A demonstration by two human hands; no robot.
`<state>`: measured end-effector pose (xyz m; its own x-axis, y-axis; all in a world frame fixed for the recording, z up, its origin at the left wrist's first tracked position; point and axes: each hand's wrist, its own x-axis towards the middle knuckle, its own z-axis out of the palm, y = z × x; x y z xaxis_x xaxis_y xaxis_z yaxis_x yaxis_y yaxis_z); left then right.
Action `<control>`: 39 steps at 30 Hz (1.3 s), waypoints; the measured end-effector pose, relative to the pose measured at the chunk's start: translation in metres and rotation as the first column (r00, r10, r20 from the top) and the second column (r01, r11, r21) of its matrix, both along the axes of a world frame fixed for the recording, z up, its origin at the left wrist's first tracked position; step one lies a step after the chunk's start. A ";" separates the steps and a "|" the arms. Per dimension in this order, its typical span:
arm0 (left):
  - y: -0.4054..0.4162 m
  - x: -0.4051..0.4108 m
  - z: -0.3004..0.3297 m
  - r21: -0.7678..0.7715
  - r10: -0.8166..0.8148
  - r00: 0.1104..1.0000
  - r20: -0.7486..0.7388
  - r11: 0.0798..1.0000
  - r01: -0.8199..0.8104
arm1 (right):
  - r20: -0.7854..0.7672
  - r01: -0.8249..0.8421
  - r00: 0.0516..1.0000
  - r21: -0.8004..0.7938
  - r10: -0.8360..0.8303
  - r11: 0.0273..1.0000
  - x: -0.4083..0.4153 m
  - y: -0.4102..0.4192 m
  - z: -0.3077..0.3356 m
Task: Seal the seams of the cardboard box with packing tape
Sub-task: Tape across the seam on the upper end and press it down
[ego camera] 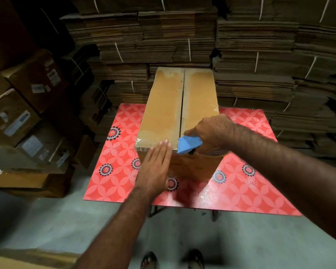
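Note:
A brown cardboard box (163,105) stands on a red patterned table (246,183), its two top flaps meeting in a centre seam that runs away from me. Clear tape shows along its near and right edges. My right hand (211,133) grips a blue tape dispenser (188,145) pressed at the near end of the seam, at the box's front top edge. My left hand (155,167) lies flat with fingers together against the box's near face, fingertips at the top edge just left of the dispenser.
Tall stacks of flattened cardboard (270,65) fill the wall behind the table. Labelled cartons (17,121) are piled at the left. Grey concrete floor (66,220) lies in front, with my sandalled feet (149,261) at the bottom.

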<state>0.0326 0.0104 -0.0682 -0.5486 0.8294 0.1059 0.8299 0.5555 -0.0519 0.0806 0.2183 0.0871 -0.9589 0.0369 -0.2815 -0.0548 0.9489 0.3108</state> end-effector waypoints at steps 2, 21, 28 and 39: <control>0.000 -0.003 0.001 -0.041 -0.004 1.000 -0.014 0.999 0.003 | -0.022 0.006 1.000 -0.032 -0.007 0.999 0.005 0.008 0.000; 0.025 0.013 0.026 0.087 -0.126 0.991 0.043 0.989 0.122 | -0.066 0.068 0.996 -0.001 -0.067 0.998 0.052 0.062 -0.019; 0.063 0.038 0.018 0.030 -0.111 0.992 0.065 0.994 0.109 | -0.084 0.045 0.995 0.002 -0.045 0.999 0.054 0.066 -0.023; 0.063 0.037 0.025 -0.024 -0.099 0.994 0.046 0.995 0.100 | -0.082 0.121 0.988 -0.144 -0.134 0.982 0.110 0.130 -0.038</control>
<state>0.0695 0.0730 -0.0436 -0.4671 0.8822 0.0604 0.8827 0.4692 -0.0266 0.1905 0.3486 0.0494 -0.9707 0.1277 -0.2038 0.0923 0.9803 0.1744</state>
